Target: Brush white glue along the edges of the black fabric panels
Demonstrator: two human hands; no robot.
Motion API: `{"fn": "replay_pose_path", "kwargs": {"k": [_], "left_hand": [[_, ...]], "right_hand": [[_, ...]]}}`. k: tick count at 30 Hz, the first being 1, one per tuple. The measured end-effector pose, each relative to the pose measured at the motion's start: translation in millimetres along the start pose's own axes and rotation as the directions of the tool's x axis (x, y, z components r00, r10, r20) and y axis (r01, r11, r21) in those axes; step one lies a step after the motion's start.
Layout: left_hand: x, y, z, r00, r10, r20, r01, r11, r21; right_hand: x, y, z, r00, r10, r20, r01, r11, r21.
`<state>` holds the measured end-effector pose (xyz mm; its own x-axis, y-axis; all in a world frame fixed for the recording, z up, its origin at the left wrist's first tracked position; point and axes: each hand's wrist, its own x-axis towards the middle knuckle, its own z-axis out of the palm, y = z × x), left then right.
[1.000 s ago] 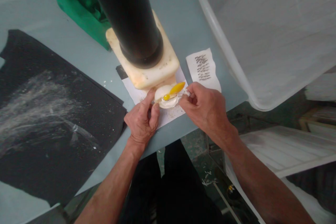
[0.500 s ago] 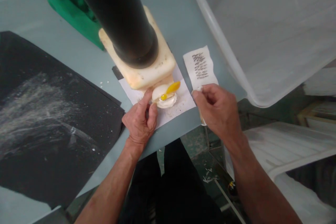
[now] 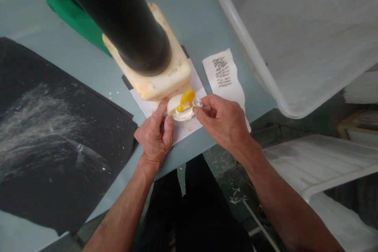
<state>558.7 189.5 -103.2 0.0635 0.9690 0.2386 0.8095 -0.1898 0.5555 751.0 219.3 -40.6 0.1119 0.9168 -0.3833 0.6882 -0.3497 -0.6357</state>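
A small white rounded piece with a yellow oval part and a yellow bead sits in front of the cream-coloured block. My left hand is closed, its thumb and forefinger pinching the left edge of the piece. At the opposite edge, my right hand pinches a small whitish, crumpled bit against or close beside it; its kind is not clear. Beneath lies a white paper sheet. A paper strip with rows of short dark marks lies beyond my right hand.
A thick black column rises from the cream block. Dusty black sheets cover the table's left side. A green cloth-like item lies behind. A large translucent bin stands at right, with white trays below.
My right hand has moved left from the paper strip to the right edge of the white piece. My left hand keeps its pinch. The view has shifted slightly.
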Motion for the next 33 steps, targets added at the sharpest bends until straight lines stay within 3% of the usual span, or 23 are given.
{"fn": "replay_pose_path", "kwargs": {"k": [6,12,20,23,28,33], "left_hand": [[0,0,1.2,1.000,-0.005,0.002,0.005,1.000,0.015],[-2,-1,2.2,1.000,-0.002,-0.013,0.002,1.000,-0.008],[-1,0,1.4,1.000,-0.011,-0.001,0.011,1.000,-0.021],[-1,0,1.0,1.000,-0.027,0.010,0.027,0.999,-0.019],[-2,0,1.5,0.999,-0.051,0.019,0.051,0.999,-0.007],[-2,-1,1.2,0.998,-0.054,0.032,0.055,0.998,-0.011]], "right_hand": [[11,-8,-1,0.999,-0.041,0.023,0.043,0.997,-0.065],[12,-5,-4,0.987,-0.123,-0.098,0.109,0.984,-0.144],[-13,20,-24,0.983,0.030,-0.182,-0.064,0.981,-0.183],[-26,21,-23,0.989,0.060,-0.139,-0.067,0.997,-0.046],[-27,14,-3,0.993,0.112,-0.042,-0.101,0.975,0.197],[-24,16,-1,0.991,0.127,0.031,-0.126,0.862,0.491]]}}
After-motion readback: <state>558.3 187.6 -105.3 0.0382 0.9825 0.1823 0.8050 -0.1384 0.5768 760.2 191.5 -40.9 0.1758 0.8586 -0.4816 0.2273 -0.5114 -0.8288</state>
